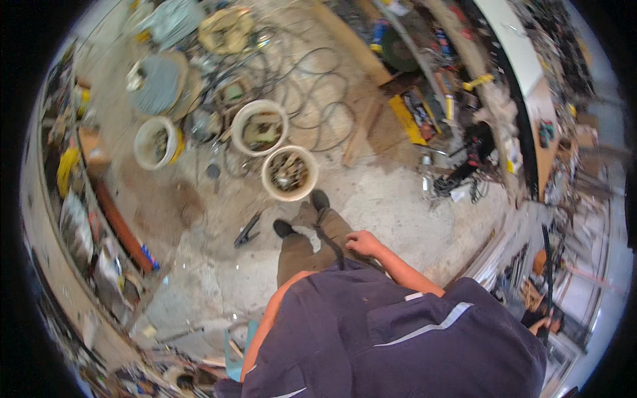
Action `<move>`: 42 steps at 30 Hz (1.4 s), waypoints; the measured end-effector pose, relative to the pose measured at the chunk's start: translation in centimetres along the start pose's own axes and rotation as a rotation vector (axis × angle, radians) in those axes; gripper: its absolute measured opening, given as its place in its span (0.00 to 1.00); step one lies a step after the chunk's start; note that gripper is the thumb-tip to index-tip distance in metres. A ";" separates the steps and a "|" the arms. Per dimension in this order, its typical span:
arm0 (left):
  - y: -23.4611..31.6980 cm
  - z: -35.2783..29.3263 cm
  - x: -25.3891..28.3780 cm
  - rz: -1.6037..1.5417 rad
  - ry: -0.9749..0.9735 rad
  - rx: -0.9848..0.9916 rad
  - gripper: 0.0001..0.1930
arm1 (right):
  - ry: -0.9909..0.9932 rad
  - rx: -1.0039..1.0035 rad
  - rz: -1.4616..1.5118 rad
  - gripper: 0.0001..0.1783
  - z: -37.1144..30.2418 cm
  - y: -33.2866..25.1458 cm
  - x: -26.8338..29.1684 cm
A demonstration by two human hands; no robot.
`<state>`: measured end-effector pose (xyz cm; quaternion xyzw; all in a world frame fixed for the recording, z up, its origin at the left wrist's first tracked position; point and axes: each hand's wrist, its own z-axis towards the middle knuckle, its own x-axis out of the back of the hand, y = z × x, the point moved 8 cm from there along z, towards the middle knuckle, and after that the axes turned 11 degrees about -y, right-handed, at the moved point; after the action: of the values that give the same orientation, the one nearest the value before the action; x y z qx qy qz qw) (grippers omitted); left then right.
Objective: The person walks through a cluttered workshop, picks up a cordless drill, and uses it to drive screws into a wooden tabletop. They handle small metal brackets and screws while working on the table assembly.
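I stand on a concrete floor [371, 192], in brown trousers and dark shoes. My right hand [361, 243] hangs over my right thigh. Its fingers look partly curled, but they are blurred, and I see no object in it. My left arm [269, 318] reaches down beside the dark shirt; the hand at its end is hidden. Just ahead of my shoes stands a white bucket [290, 173] of mixed metal scraps. Touching it, farther off, is a second white bucket [260, 127] with murky contents. A black clamp-like tool [247, 230] lies left of my feet.
A third white bucket [155, 143] stands to the left. Beyond are tangled cables [318, 86] and a grey wire coil [156, 84]. A yellow tool tray [410, 119] and cluttered shelving [491, 113] line the right. A reddish beam [123, 222] lies along the left.
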<state>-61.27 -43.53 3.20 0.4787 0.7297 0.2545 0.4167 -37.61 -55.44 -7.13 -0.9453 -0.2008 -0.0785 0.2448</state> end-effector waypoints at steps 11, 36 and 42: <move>8.4 10.1 -1.1 0.080 -0.224 0.097 0.20 | 0.099 -0.053 0.512 0.24 -2.6 8.1 7.5; 27.4 44.8 -3.6 0.312 -0.663 0.018 0.23 | 0.152 0.068 0.460 0.21 2.7 19.3 34.8; 34.5 49.8 6.7 0.419 -0.500 0.045 0.19 | 0.059 0.080 0.388 0.16 9.9 10.0 44.0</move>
<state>-3.38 -24.54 1.31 0.6752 0.4957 0.1933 0.5108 6.99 -43.52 -9.18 -0.9531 -0.0108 -0.0496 0.2985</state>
